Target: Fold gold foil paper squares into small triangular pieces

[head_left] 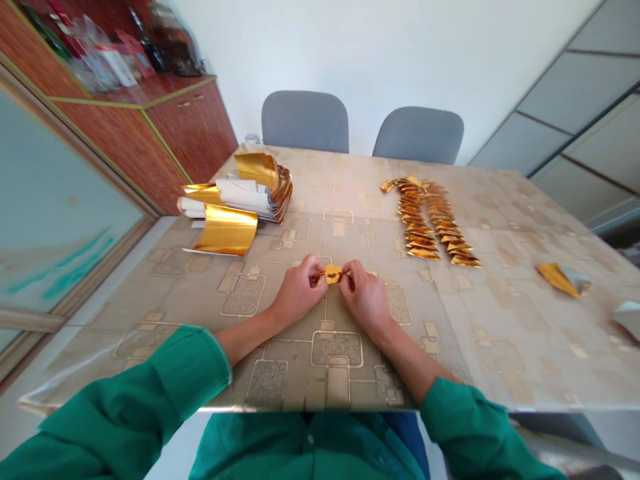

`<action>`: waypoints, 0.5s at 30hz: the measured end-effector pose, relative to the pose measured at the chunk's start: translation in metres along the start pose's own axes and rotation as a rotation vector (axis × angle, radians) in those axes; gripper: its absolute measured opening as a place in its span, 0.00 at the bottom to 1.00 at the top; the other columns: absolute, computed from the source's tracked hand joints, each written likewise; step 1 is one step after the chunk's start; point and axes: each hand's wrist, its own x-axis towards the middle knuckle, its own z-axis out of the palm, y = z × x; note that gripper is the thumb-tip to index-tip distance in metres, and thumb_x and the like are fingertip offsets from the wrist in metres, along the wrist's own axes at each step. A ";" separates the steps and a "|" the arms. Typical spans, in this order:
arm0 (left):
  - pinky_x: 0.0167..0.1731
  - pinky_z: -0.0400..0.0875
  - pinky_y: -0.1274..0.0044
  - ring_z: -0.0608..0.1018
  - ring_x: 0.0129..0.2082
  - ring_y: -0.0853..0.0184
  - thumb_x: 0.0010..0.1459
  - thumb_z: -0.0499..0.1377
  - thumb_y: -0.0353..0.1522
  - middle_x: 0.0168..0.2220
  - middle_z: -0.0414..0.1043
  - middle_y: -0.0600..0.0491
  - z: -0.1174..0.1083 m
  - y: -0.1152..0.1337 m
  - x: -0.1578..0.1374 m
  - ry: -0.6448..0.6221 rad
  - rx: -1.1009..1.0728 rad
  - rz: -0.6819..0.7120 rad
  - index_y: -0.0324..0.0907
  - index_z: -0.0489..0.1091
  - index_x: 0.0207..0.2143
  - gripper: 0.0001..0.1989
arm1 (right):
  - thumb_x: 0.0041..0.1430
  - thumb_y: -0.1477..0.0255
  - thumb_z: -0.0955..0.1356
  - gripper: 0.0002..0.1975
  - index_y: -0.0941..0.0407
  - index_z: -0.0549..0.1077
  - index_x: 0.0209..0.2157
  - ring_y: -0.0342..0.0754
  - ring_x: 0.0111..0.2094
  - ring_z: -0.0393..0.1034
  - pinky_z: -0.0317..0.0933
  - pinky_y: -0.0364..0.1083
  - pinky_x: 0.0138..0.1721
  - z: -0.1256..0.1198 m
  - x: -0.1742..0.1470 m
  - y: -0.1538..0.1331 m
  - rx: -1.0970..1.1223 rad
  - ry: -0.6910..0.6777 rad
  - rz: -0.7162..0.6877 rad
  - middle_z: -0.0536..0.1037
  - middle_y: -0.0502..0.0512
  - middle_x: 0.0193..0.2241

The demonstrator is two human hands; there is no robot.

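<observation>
Between my hands is a small folded gold paper piece (333,274), held just above or on the tablecloth. My left hand (301,291) pinches its left end, and my right hand (367,296) pinches its right end; the fingertips partly hide both ends. Back left lies a loose pile of gold-and-white paper sheets (245,197), with a curled gold sheet (229,230) at its front. Two rows of folded gold paper pieces (417,223) stretch along the table beyond my right hand.
A patterned tablecloth (280,373) covers the table. A creased gold paper (560,279) lies at the right, near a pale object (627,320) at the frame's edge. Two grey chairs (305,120) stand behind the table. A wooden cabinet (187,133) is at the back left.
</observation>
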 end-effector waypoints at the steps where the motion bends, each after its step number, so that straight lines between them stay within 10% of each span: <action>1: 0.21 0.63 0.82 0.73 0.18 0.73 0.53 0.54 0.27 0.23 0.72 0.60 0.000 0.000 0.000 0.001 0.010 0.005 0.43 0.62 0.34 0.05 | 0.61 0.74 0.61 0.08 0.55 0.71 0.38 0.45 0.23 0.70 0.45 0.42 0.26 0.000 0.000 -0.001 -0.014 0.001 0.008 0.79 0.52 0.25; 15: 0.23 0.58 0.81 0.70 0.18 0.71 0.52 0.56 0.25 0.20 0.68 0.61 -0.003 0.009 0.003 -0.021 0.235 0.019 0.43 0.66 0.36 0.08 | 0.63 0.71 0.62 0.07 0.55 0.71 0.38 0.44 0.21 0.69 0.41 0.42 0.23 -0.001 0.001 0.000 -0.071 -0.049 0.063 0.77 0.50 0.24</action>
